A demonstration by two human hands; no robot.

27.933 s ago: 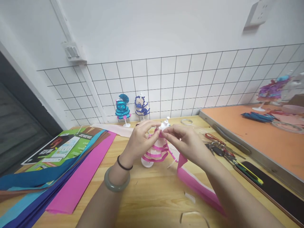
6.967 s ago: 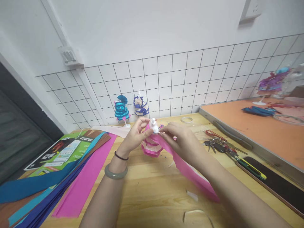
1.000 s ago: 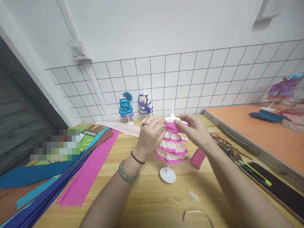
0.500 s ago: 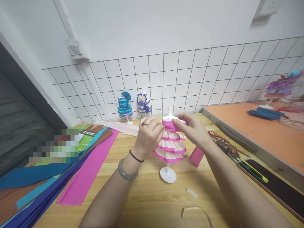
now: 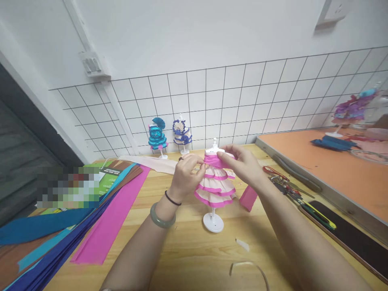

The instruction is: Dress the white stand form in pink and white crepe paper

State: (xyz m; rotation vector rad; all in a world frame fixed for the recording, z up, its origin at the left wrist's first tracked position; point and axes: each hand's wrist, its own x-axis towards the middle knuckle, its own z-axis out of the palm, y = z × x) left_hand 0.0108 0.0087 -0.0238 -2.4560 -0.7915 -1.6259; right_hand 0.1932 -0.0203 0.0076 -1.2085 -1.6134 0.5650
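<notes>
A small white dress form [image 5: 213,223] stands upright on its round base in front of me. It wears a tiered cream skirt [image 5: 216,185] with pink edges. Around its chest runs a band of pink crepe paper [image 5: 212,161], gathered into folds. My left hand [image 5: 188,174] pinches the band's left side at the waist, thumb and forefinger nearly together. On the other side, my right hand [image 5: 244,165] grips the band's right part, thumb in front and fingers behind. The back of the form is hidden.
Crepe paper strips [image 5: 112,220] in pink, blue and brown lie at left. Two dressed forms [image 5: 157,137] stand by the wall. Scissors [image 5: 318,214] and a black phone [image 5: 348,238] lie at right, beside a raised orange board [image 5: 291,151]. Paper scraps [image 5: 242,244] lie in front.
My left fingers have loosened from a closer bunch into a pinch at the band's edge. The band's front now looks more creased. My right hand keeps its hold; the view has shifted slightly.
</notes>
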